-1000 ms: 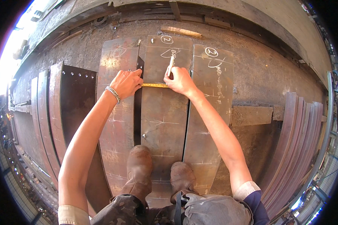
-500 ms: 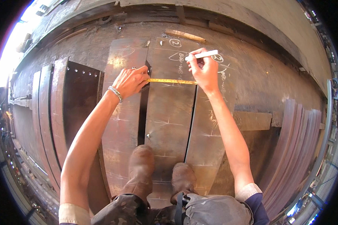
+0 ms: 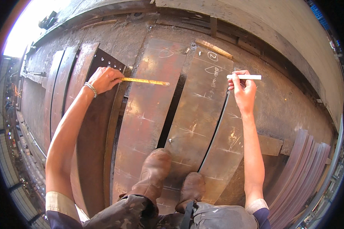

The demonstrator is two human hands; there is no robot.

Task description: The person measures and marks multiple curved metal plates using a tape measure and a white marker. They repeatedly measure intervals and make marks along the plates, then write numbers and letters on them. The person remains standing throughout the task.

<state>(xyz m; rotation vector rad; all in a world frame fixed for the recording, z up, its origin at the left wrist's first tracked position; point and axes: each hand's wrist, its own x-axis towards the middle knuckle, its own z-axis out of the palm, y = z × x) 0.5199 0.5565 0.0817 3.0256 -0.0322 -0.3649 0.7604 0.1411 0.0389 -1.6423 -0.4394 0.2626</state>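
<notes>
My left hand point(image 3: 102, 80) pinches one end of a yellow tape measure strip point(image 3: 146, 81). The strip reaches rightward over the left steel plate point(image 3: 141, 118), its other end free. A thick white marker point(image 3: 252, 77), which may be chalk, sits between the thumb and fingers of my right hand point(image 3: 245, 93). That hand is above the far part of the seam between the middle steel plate point(image 3: 193, 126) and the right steel plate point(image 3: 229, 133). White chalk-like lines, crosses and written marks cover the plates. The palm side of my left hand is hidden.
My brown boots point(image 3: 156, 166) stand on the plates. A dark gap point(image 3: 172, 114) separates the left and middle plates. Upright plates with holes point(image 3: 97, 133) are at the left, stacked curved strips point(image 3: 294, 171) at the right. A wood-like strip point(image 3: 214, 49) lies beyond the plates.
My left hand has moved left with the tape strip, whose right end has come away from my right hand. My right hand still holds the marker. The view has shifted and turned.
</notes>
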